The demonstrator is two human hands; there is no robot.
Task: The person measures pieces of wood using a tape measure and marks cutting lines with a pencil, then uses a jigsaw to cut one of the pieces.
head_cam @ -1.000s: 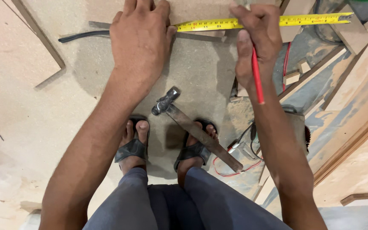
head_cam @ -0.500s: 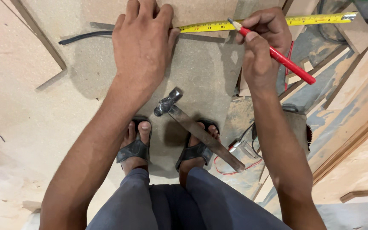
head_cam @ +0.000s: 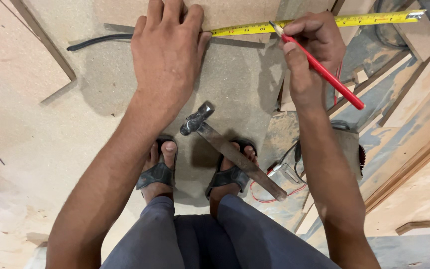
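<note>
Left hand (head_cam: 167, 55) laid flat on the pale board (head_cam: 235, 12), palm down, fingers close together and pressing the yellow tape measure (head_cam: 319, 22) against the board edge. Tape stretched from under this hand toward the right, along the board edge, its metal end hook at the far upper right, beyond the right hand.

Right hand (head_cam: 312, 55) curled around a red pencil (head_cam: 322, 67), thumb and first fingers pinching it near the sharpened end. Pencil tip touching or almost touching the tape, just left of the right hand; cannot tell which. Red shaft slanting down and to the right, past the wrist.

Lower in the view, a hammer (head_cam: 227, 147) lying on the floor, dark metal head near the left wrist, handle running diagonally to the right over the sandalled foot (head_cam: 230, 174). Both feet in dark sandals, between the two forearms. Black cable (head_cam: 98, 41) on the floor, left of the left hand. Thin red wire (head_cam: 274, 197) near the hammer handle end. Wooden strips (head_cam: 404, 164) and boards lying at the right side
</note>
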